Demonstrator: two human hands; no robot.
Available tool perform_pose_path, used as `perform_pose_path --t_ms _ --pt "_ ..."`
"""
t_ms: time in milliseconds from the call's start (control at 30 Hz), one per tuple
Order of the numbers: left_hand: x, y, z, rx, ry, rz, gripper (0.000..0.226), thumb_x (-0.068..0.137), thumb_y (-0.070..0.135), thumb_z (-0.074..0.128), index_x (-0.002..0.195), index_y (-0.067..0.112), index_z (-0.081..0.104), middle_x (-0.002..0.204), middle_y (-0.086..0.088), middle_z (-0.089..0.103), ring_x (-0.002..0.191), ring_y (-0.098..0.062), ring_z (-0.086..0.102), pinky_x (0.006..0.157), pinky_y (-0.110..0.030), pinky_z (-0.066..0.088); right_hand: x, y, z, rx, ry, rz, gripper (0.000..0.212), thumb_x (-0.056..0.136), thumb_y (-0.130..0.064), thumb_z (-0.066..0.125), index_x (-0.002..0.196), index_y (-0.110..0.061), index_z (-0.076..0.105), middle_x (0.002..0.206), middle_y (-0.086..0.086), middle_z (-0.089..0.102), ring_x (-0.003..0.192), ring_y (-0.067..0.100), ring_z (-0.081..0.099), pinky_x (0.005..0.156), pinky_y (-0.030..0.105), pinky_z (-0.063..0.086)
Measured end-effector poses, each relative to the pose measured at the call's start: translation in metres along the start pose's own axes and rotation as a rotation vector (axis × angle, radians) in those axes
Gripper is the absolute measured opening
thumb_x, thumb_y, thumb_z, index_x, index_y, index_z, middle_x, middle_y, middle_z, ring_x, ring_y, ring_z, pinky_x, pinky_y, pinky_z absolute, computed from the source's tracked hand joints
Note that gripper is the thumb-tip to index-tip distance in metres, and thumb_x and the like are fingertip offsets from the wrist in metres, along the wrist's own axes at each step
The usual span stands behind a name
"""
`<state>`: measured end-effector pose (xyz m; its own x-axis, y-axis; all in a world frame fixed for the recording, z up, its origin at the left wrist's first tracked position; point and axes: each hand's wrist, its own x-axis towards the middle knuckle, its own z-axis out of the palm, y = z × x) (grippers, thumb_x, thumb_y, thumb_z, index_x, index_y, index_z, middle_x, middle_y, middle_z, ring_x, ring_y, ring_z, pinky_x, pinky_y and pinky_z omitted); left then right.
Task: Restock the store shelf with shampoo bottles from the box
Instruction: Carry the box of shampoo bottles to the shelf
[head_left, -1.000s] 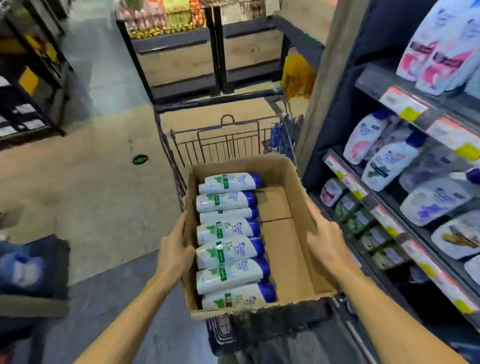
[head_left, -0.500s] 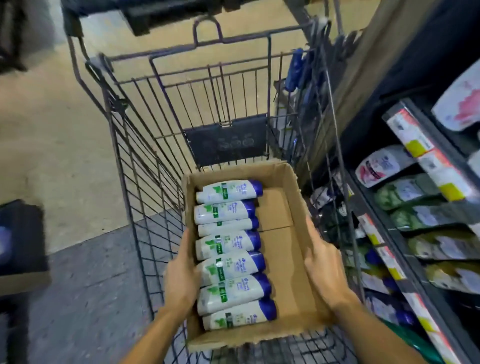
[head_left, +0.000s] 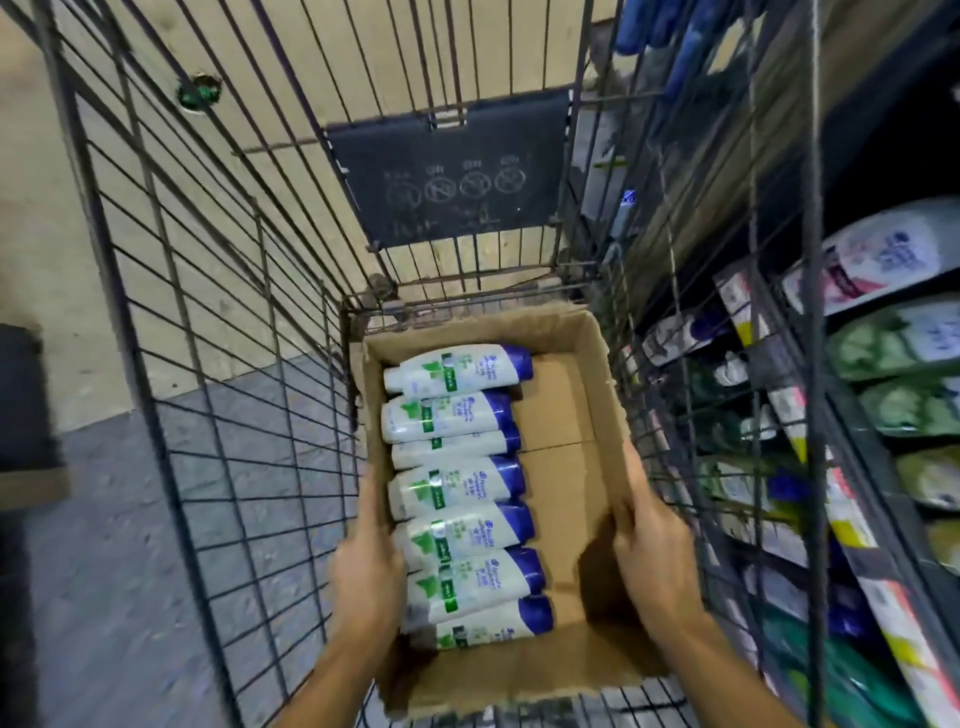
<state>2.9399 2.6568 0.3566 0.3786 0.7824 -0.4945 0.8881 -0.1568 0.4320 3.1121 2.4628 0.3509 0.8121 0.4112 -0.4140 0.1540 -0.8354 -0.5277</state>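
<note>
An open cardboard box (head_left: 597, 364) sits low inside a wire shopping cart (head_left: 218, 291). Several white shampoo bottles (head_left: 457, 488) with green labels and blue caps lie in a row along the box's left half; its right half shows bare cardboard. My left hand (head_left: 366, 566) grips the box's left wall, fingers over the rim beside the bottles. My right hand (head_left: 652, 561) grips the right wall. The store shelf (head_left: 852, 525) runs along the right, beyond the cart's mesh.
The cart's wire sides rise around the box, and a dark plastic panel (head_left: 447, 166) hangs on its far end. Shelf rows hold white, green and blue bottles (head_left: 893, 343) behind price strips. Beige and grey floor lies to the left, with a dark object (head_left: 26, 405) at the left edge.
The box, held by both hands, has gone down from the cart's top into the basket. The view has tilted downward and closer, so the cart walls now surround the box.
</note>
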Motion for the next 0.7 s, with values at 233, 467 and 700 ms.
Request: perform_pose_path --t_ms 233,467,700 --pt "-0.016 0.0 0.011 0.0 0.024 -0.017 0.085 0.088 0.001 0.044 0.147 0.049 0.006 0.074 0.009 0.053 0.063 -0.015 0.055 0.06 -0.033 0.05 -0.003 0.015 -0.002 -0.039 0.021 -0.022 0.096 0.084 0.006 0.059 0.153 -0.038 0.009 0.091 0.008 0.062 0.085 0.027 0.061 0.078 0.036 0.051" --pt "-0.043 -0.013 0.023 -0.023 0.039 -0.001 0.085 0.087 -0.002 0.045 0.146 0.047 0.009 0.068 0.01 0.055 0.058 -0.009 0.056 0.052 -0.033 0.051 -0.017 0.034 0.0 -0.048 0.049 -0.07 0.079 0.093 -0.004 0.052 0.153 -0.038 0.012 0.087 0.013 0.064 0.076 0.029 0.061 0.078 0.041 0.054" --pt "-0.055 -0.02 0.037 -0.009 0.029 0.019 0.081 0.094 0.01 0.041 0.145 0.05 -0.008 0.075 0.011 0.051 0.067 -0.011 0.056 0.061 -0.033 0.05 -0.022 0.054 0.002 -0.14 0.09 -0.225 0.1 0.086 0.006 0.058 0.152 -0.041 0.0 0.083 0.009 0.067 0.069 0.024 0.062 0.071 0.041 0.058"
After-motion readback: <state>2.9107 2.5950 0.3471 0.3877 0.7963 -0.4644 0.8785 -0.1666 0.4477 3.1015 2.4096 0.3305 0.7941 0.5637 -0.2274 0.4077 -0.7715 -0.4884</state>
